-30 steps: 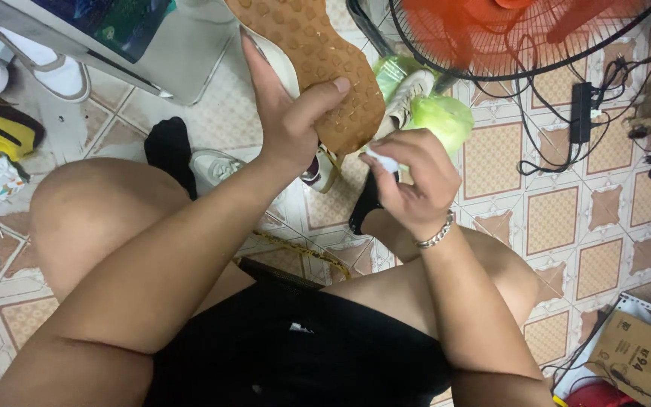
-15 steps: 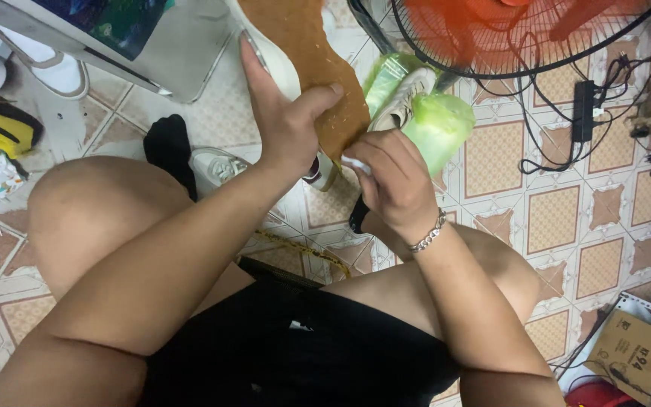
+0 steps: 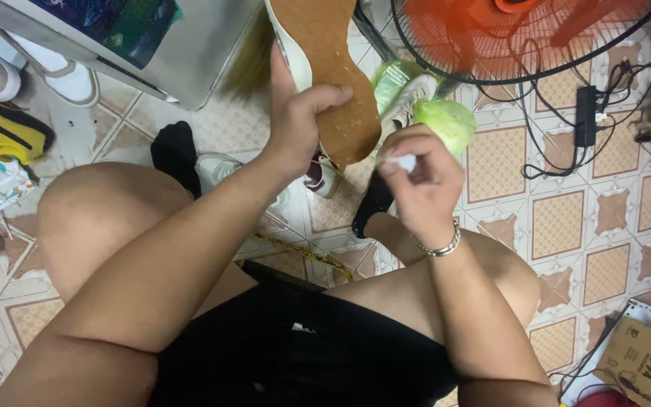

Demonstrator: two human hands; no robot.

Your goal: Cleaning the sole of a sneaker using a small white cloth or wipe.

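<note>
My left hand [image 3: 299, 120] grips a white shoe with a brown gum sole [image 3: 333, 60], held sole-up in front of me, thumb pressed on the sole. Just below the sole's heel end, my right hand [image 3: 420, 181] pinches a small white wipe or cloth [image 3: 404, 162] between its fingertips; a silver bracelet sits on that wrist. A second white shoe [image 3: 224, 169] lies on the tiled floor beneath the held one, partly hidden by my left forearm.
An orange fan [image 3: 521, 38] with cables and a power strip [image 3: 585, 113] stands at the top right. Green plastic bags [image 3: 446, 120] lie under it. A grey cabinet [image 3: 175, 53], more shoes [image 3: 69, 79] and a yellow bag [image 3: 1, 132] are at left. A cardboard box [image 3: 642, 362] is bottom right.
My left hand has lifted the shoe higher and further away. My right hand moved up towards the sole's heel end with the white cloth.
</note>
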